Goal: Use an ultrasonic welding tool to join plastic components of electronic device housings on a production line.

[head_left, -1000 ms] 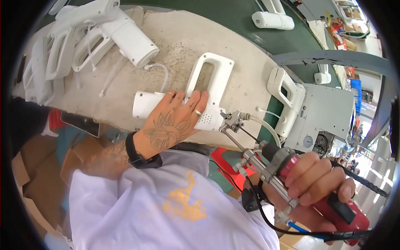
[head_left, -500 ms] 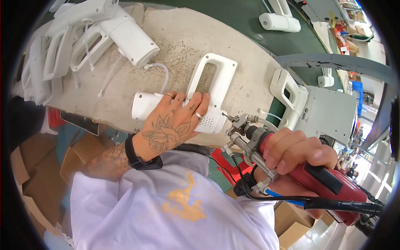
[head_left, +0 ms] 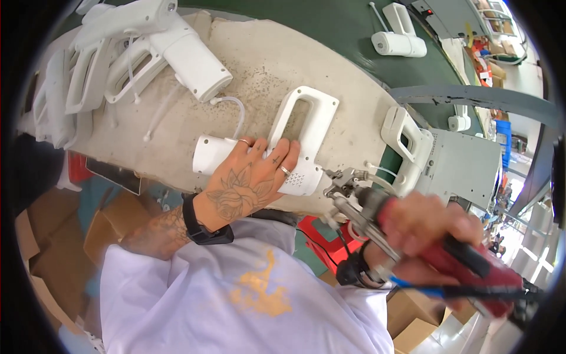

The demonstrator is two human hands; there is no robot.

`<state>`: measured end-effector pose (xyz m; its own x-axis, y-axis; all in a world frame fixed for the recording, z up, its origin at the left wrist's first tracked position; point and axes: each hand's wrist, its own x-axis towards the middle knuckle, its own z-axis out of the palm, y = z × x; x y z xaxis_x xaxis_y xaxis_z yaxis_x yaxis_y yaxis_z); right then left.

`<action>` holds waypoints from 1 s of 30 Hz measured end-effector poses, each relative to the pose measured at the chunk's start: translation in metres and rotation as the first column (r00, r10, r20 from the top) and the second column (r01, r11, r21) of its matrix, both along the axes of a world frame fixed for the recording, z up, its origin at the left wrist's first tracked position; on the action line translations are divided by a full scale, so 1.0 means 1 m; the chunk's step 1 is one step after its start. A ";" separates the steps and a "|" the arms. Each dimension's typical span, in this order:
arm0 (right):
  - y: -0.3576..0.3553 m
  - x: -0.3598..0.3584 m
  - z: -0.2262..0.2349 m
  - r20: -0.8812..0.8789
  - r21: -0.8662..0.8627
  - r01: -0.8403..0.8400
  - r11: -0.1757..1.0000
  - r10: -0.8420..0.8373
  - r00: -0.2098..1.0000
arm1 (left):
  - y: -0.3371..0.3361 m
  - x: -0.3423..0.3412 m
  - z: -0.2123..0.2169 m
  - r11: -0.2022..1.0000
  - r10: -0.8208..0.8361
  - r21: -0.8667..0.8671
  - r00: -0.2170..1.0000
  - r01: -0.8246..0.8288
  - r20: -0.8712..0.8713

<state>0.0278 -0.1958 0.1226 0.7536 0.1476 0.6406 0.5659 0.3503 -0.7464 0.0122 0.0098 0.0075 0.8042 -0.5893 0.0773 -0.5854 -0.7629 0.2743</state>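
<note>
White plastic gun-shaped housing: grasping its barrel against the beige worktop with the tattooed left hand, palm down. Clutching a dark-red cylindrical power driver in the blurred right hand; holding its metal tip just beside the barrel's right end. Cannot tell whether touching.

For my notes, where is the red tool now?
In the head view's lower right, the right hand holds the red tool, its metal front near the white housing.
</note>
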 end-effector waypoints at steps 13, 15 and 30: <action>0.018 0.011 0.001 0.021 -0.090 -0.015 0.996 0.017 1.000 | 0.002 0.001 -0.006 0.999 -0.013 -0.033 1.000 0.013 0.023; 0.020 0.009 -0.002 -0.030 -0.076 0.000 0.997 -0.002 1.000 | 0.002 0.001 -0.007 0.999 -0.011 -0.030 1.000 0.011 0.018; 0.021 0.018 -0.021 -0.121 -0.038 -0.030 0.999 0.025 0.992 | 0.004 -0.002 -0.001 0.999 -0.017 0.030 0.999 0.018 -0.050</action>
<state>0.0458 -0.1747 0.1014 0.8203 0.1924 0.5386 0.4615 0.3335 -0.8220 0.0103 0.0141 0.0067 0.7963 -0.6046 0.0199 -0.5849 -0.7611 0.2802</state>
